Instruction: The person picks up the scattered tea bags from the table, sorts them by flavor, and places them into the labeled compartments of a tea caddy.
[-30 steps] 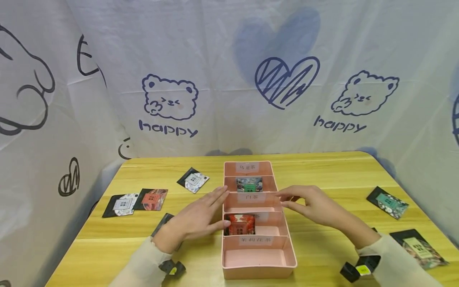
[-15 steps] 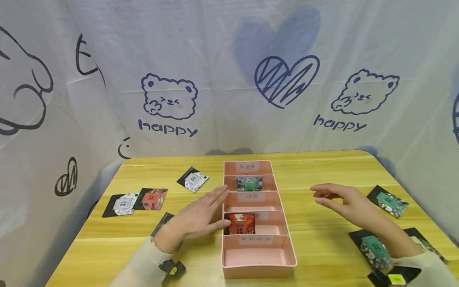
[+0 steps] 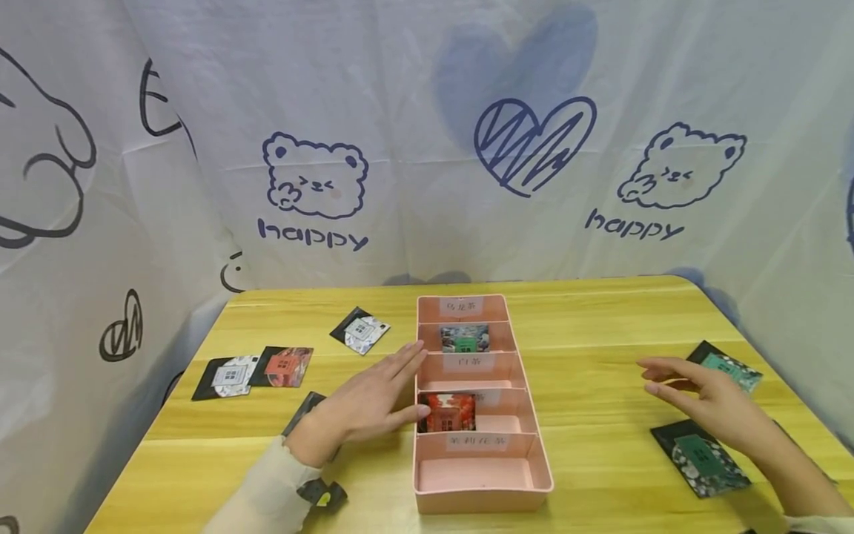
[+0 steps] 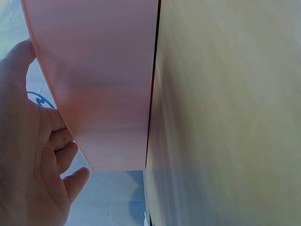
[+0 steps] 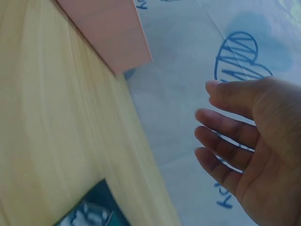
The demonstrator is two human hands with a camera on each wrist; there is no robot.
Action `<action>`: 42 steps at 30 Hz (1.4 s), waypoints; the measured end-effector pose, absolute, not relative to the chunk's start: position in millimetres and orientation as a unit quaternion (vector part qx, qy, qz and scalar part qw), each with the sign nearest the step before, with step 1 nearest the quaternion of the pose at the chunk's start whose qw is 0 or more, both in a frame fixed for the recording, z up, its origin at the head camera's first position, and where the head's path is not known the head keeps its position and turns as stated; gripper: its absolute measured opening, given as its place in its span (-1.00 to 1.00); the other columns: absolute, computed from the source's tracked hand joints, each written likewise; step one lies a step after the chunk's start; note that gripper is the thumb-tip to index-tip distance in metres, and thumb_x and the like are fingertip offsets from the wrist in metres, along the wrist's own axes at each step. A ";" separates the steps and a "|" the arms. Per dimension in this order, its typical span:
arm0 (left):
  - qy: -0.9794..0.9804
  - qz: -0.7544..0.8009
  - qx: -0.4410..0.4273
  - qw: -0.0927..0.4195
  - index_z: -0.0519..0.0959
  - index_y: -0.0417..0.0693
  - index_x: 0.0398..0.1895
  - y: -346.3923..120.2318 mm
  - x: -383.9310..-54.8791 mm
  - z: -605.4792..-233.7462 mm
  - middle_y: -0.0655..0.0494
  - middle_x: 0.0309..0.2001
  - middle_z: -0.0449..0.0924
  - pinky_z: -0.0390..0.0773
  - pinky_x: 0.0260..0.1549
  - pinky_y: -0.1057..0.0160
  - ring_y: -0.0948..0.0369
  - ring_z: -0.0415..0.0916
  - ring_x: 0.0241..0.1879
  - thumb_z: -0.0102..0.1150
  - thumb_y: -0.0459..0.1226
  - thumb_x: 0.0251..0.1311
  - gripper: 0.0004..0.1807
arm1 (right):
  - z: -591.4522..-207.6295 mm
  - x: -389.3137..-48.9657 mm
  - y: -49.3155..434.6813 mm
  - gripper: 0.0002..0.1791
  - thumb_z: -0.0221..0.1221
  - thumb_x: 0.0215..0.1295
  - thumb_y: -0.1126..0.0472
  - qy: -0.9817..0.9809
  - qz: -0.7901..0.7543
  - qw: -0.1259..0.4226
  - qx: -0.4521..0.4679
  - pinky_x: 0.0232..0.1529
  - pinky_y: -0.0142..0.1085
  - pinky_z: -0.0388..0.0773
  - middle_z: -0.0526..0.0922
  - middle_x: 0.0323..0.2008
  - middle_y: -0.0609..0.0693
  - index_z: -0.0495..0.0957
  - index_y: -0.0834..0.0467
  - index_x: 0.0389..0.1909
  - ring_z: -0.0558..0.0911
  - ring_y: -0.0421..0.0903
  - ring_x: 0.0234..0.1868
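My left hand (image 3: 363, 400) rests with its fingertips on the left rim of a pink divided box (image 3: 483, 504); its fingers are straight. In the left wrist view the thumb and fingers lie along the top edge of the box wall (image 4: 99, 84). A red-patterned sachet (image 3: 448, 412) and a green-labelled sachet (image 3: 465, 339) lie in separate compartments. My right hand (image 3: 710, 400) hovers above the table's right side, fingers loosely bent and holding nothing. Below it lies a black sachet with a green label (image 3: 700, 458); another green-labelled sachet (image 3: 740, 373) is partly behind the hand.
On the left of the wooden table (image 3: 200, 475) lie two white-patterned sachets (image 3: 227, 377) (image 3: 360, 331) and a red one (image 3: 287, 367). A dark sachet (image 3: 303, 412) is partly under my left hand. A printed white cloth (image 3: 414, 148) hangs behind. Paper labels mark the box dividers.
My right hand has moved away from the box's right edge, out to the right over the sachets there. The left hand stays at the left rim.
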State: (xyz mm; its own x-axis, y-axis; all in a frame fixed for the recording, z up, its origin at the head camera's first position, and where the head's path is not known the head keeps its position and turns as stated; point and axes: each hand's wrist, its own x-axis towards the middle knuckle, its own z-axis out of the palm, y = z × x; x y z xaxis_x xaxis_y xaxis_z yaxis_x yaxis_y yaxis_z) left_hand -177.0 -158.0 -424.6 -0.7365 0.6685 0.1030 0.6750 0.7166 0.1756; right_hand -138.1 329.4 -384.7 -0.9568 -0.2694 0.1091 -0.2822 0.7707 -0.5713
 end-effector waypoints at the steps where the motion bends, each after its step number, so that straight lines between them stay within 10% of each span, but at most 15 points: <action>1: -0.927 -0.102 -0.362 0.016 -0.13 -0.08 0.58 -158.0 -177.3 -424.4 0.00 0.57 -0.22 0.04 0.42 0.07 0.05 -0.17 0.51 -0.36 0.35 0.35 -0.04 | -386.1 -136.8 331.8 -0.56 0.14 0.44 0.09 -0.941 0.306 0.010 0.142 -0.28 -0.37 0.63 0.65 0.01 0.11 0.48 0.16 0.26 0.60 -0.33 -0.14; 18: -0.928 -0.099 -0.360 0.013 -0.13 -0.08 0.58 -157.3 -179.6 -424.3 0.01 0.57 -0.23 0.04 0.42 0.07 0.08 -0.16 0.51 -0.39 0.37 0.34 -0.03 | -420.3 -106.6 364.4 -0.44 0.22 0.36 0.10 -0.953 0.295 -0.008 0.069 -0.29 -0.42 0.63 0.57 0.07 0.31 0.42 0.31 0.27 0.61 -0.33 -0.19; 27: -0.928 -0.101 -0.358 0.012 -0.13 -0.07 0.58 -157.4 -178.4 -423.2 0.03 0.57 -0.24 0.04 0.42 0.07 0.07 -0.16 0.51 -0.38 0.37 0.34 -0.04 | -431.0 -101.1 377.8 -0.21 0.24 0.31 -0.05 -0.957 0.282 -0.065 0.006 -0.23 -0.15 0.67 0.44 0.13 0.51 0.29 0.49 0.28 0.59 0.31 0.00; 42: -0.928 -0.101 -0.358 0.012 -0.13 -0.07 0.58 -158.1 -178.2 -425.3 0.02 0.57 -0.22 0.02 0.42 0.09 0.07 -0.13 0.50 -0.38 0.37 0.34 -0.03 | -453.5 -96.4 388.2 0.02 0.32 0.12 -0.21 -0.966 0.237 -0.104 -0.001 -0.16 0.11 0.60 0.34 0.16 0.60 0.25 0.54 0.28 0.46 0.49 0.04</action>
